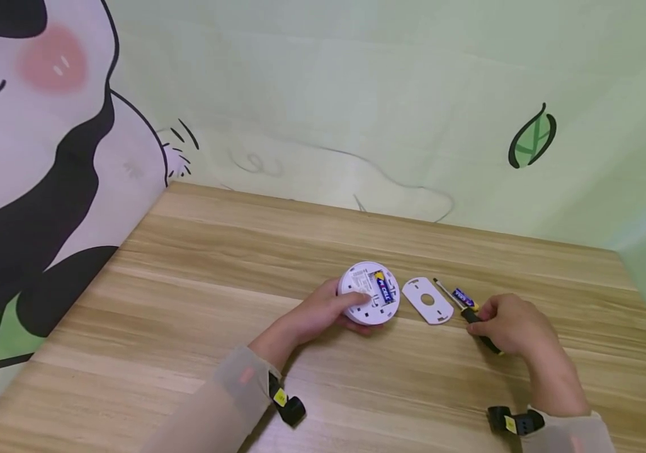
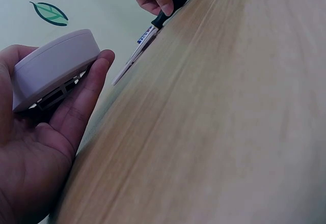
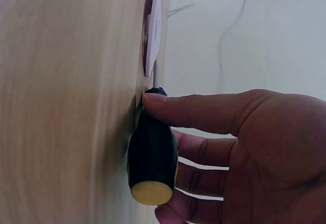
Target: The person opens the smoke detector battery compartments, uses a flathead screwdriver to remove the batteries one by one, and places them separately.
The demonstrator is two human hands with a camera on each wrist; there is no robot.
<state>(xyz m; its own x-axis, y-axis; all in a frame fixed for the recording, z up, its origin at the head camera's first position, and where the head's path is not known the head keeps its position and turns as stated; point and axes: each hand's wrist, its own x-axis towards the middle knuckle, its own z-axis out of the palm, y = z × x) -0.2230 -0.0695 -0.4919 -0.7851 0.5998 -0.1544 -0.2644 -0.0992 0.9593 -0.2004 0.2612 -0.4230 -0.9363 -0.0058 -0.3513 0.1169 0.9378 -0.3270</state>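
Note:
My left hand (image 1: 323, 307) grips a round white smoke detector (image 1: 362, 277), its thumb across the back face and fingers underneath. A blue and yellow battery (image 1: 383, 288) sits in the detector's compartment, facing up. In the left wrist view the detector (image 2: 58, 63) is held above the table, its smooth wall toward the camera. My right hand (image 1: 518, 322) pinches a screwdriver (image 3: 153, 152) by its black handle between thumb and fingers; the handle's yellow end cap shows in the right wrist view. The screwdriver's metal shaft points away toward the back of the table.
A white mounting plate (image 1: 415, 293) with a round centre hole lies between the detector and the screwdriver. Beside the shaft is a loose battery (image 1: 463, 297). The wooden table (image 1: 232, 251) meets a printed fabric wall (image 1: 311, 94) at its back and left.

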